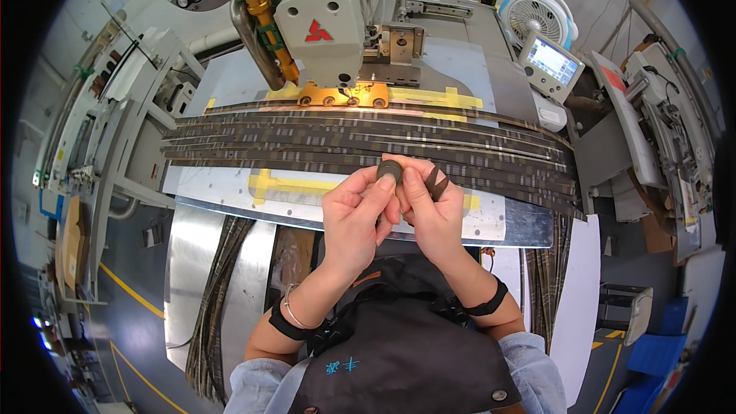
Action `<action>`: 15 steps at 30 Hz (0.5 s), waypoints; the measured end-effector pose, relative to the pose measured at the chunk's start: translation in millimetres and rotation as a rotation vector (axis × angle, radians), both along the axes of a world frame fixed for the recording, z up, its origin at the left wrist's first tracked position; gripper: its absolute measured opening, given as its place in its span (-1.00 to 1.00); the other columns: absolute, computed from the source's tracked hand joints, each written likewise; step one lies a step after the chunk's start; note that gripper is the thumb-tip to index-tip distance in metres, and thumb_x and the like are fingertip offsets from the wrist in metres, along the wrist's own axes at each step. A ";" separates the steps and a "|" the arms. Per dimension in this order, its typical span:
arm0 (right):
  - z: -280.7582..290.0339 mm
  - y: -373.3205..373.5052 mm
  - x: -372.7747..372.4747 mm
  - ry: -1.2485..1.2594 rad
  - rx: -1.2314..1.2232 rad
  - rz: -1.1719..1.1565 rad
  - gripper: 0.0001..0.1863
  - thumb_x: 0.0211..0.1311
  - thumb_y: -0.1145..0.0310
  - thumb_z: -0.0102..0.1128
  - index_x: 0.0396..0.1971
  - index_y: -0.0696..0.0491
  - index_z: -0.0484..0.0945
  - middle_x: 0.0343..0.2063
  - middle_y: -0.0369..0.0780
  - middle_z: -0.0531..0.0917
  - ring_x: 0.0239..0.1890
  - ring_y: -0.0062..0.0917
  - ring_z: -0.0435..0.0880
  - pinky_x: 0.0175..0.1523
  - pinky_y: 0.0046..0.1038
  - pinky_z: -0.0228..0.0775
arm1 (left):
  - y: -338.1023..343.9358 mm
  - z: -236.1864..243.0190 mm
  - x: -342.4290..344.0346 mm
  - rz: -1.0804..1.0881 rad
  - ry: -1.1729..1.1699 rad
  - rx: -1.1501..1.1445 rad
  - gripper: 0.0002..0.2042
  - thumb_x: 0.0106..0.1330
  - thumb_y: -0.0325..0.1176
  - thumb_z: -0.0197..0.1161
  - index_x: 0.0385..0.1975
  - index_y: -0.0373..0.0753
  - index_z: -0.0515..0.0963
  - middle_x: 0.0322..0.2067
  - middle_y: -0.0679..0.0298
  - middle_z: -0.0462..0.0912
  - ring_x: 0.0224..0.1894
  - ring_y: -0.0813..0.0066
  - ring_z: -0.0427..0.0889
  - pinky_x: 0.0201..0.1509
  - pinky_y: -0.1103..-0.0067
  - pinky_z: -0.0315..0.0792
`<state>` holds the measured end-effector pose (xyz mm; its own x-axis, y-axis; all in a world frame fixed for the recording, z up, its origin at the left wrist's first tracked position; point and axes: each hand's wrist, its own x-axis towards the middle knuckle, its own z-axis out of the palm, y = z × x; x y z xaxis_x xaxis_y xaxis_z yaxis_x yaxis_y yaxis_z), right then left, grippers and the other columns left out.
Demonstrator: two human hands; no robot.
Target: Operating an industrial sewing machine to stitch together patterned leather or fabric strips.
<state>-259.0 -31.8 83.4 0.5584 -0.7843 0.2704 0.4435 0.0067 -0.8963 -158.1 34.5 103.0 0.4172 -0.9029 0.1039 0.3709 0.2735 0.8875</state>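
Close together over the near edge of the sewing machine's table, my two hands work at a small dark round disc that looks like a bobbin of thread [389, 169]. My left hand [353, 218] pinches it, thumb across its front. The fingers of my right hand [437, 218] are closed and touch its right side. Two dark pointed blades, seemingly thread snips [438, 184], stick out of the right hand; the rest of them is hidden in the palm. Behind the hands, long dark patterned straps [307, 136] lie side by side across the table.
The white sewing machine head [320, 23] stands beyond the straps, above a lit brass-coloured clamp [345, 96]. A control screen [552, 60] and a fan [538, 15] are at the back right. Strap bundles [218, 291] hang over the front at left and right.
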 end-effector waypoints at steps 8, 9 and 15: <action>11.4 -2.4 -2.4 0.070 -0.001 -0.004 -0.75 0.36 0.42 0.07 -0.07 0.24 0.51 -0.56 -0.39 0.53 -0.53 -0.83 0.43 -0.43 -0.74 0.24 | 1.0 -0.5 1.8 -0.001 -0.065 0.098 -0.80 0.40 -0.38 0.10 -0.22 -0.41 0.54 -0.67 0.34 0.49 -0.77 0.81 0.24 -0.74 0.82 0.06; 12.6 -2.1 -3.2 0.089 0.012 0.000 -0.75 0.36 0.42 0.07 -0.06 0.24 0.51 -0.56 -0.39 0.53 -0.54 -0.82 0.43 -0.42 -0.73 0.27 | 0.7 -1.4 4.0 -0.019 -0.073 0.086 -0.80 0.40 -0.37 0.10 -0.23 -0.40 0.54 -0.67 0.34 0.49 -0.77 0.81 0.24 -0.74 0.82 0.06; 7.3 -3.1 -5.9 0.111 0.033 0.045 -0.71 0.38 0.39 0.03 -0.01 0.22 0.50 -0.58 -0.38 0.50 -0.60 -0.84 0.33 -0.51 -0.74 0.17 | 1.5 -2.6 3.9 -0.005 -0.053 0.072 -0.80 0.41 -0.34 0.09 -0.25 -0.38 0.54 -0.66 0.36 0.50 -0.72 0.82 0.27 -0.71 0.80 0.09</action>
<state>-264.8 -34.9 90.7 0.6184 -0.7652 0.1792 0.3402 0.0551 -0.9387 -154.2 35.9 100.4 0.4081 -0.9109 0.0604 0.3240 0.2064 0.9233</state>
